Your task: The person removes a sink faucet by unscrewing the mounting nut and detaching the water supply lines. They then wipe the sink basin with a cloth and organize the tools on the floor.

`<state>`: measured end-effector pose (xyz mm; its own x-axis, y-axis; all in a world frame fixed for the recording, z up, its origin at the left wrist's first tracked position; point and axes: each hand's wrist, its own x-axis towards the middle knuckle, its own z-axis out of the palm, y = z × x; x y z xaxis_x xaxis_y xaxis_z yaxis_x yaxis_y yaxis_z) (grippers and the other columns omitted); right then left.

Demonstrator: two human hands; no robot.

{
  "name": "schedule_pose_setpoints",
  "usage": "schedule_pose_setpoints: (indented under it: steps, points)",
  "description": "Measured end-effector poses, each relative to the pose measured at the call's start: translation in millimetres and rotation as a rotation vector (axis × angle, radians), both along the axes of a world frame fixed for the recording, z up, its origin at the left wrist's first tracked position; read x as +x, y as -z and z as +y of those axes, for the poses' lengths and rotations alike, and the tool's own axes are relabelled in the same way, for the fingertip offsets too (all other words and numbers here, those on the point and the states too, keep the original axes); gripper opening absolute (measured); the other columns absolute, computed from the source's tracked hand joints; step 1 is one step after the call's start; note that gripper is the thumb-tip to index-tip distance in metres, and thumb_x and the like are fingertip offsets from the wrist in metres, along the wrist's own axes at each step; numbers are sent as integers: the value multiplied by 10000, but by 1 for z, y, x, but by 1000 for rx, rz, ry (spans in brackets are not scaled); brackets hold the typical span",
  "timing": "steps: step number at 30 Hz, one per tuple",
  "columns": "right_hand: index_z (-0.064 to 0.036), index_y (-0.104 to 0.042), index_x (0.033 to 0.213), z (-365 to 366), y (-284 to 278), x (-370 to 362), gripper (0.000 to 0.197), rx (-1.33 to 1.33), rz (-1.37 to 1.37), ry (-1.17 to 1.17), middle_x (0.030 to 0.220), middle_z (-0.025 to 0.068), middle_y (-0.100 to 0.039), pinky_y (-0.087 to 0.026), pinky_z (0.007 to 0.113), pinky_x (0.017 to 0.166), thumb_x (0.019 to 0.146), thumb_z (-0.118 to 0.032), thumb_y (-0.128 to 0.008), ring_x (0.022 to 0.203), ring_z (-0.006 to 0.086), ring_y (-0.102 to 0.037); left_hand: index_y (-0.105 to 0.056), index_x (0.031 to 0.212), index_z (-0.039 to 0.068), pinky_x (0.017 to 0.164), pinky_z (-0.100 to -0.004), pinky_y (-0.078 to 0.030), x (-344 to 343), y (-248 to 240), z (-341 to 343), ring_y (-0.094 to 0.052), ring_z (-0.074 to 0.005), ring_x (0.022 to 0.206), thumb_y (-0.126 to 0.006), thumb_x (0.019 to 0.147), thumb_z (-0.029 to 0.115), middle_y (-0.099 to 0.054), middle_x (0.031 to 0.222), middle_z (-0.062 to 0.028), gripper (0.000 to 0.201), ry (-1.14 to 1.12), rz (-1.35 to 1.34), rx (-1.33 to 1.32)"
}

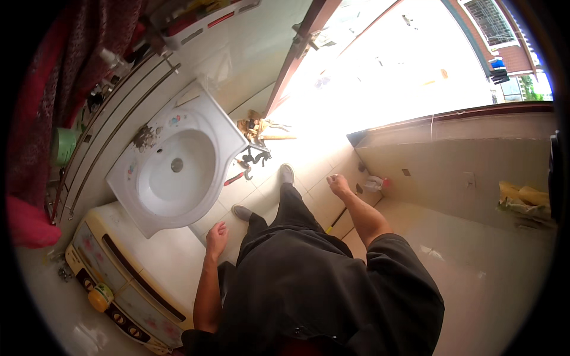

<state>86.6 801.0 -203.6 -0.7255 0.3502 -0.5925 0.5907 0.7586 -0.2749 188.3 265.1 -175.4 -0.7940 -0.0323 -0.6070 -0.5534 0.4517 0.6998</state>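
Observation:
My left hand [217, 238] hangs beside the near corner of a white washbasin [145, 215]. Its fingers are loosely bent and somewhat apart, and I see nothing in them. Over the tiled floor, my right hand [339, 185] hangs near the right wall with its fingers curled in; nothing shows in it. Neither hand touches anything. Close to the right hand, a clear plastic container [373, 184] with a pinkish end is by the wall. A red-handled tool [237, 177] and dark metal pieces [256, 156] show beyond the basin's right edge.
A twin-tub washing machine [160, 246] stands at the left, with a yellow-lidded tub [100, 296] on it. Metal rails [110, 127] run along the left wall. Ahead is a bright doorway with a brown frame [300, 53]. Yellow cloth [525, 199] is at the far right.

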Motion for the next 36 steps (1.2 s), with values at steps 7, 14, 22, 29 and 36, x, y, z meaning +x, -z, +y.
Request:
schedule_pose_setpoints:
  steps: [7,14,22,29,36]
  points:
    - [64,-690,1149,35,32,-74,448,-198,-19,-213,1061,238,-726,-541,427,861,988,-343,-592,912,323,-717,-626,1063,0,559,-286,-501,100,48,-20,-605,-205,650,-520,962,43,-621,815,-83,153,-950,-435,124]
    - [-33,-705,835,126,85,-128,275,-567,-28,184,687,25,-584,-485,300,587,988,-197,-546,661,131,-605,-626,1198,30,560,-348,-525,117,30,36,-619,-197,732,-595,941,146,-634,923,-97,284,-1123,-478,-36]
    - [-164,-714,937,199,140,-162,139,-94,-336,-219,876,-54,-654,-509,255,659,951,-216,-587,821,92,-613,-659,1185,-16,902,-437,-541,81,62,105,-657,-364,1076,-673,904,195,-675,1137,-232,351,-545,-30,-764]
    - [29,-723,991,86,59,-134,260,-479,-57,26,718,69,-672,-482,290,557,938,-208,-630,611,132,-620,-688,1140,-26,810,-371,-573,89,123,18,-727,-298,887,-697,864,144,-737,1062,-191,324,-693,-74,-216]
    - [26,-697,1181,31,30,-137,401,-299,134,-236,1052,233,-737,-537,404,913,909,-262,-633,1027,330,-706,-693,1144,-14,855,-373,-568,35,125,20,-728,-279,965,-703,871,187,-746,1022,-180,339,-393,-114,-118]
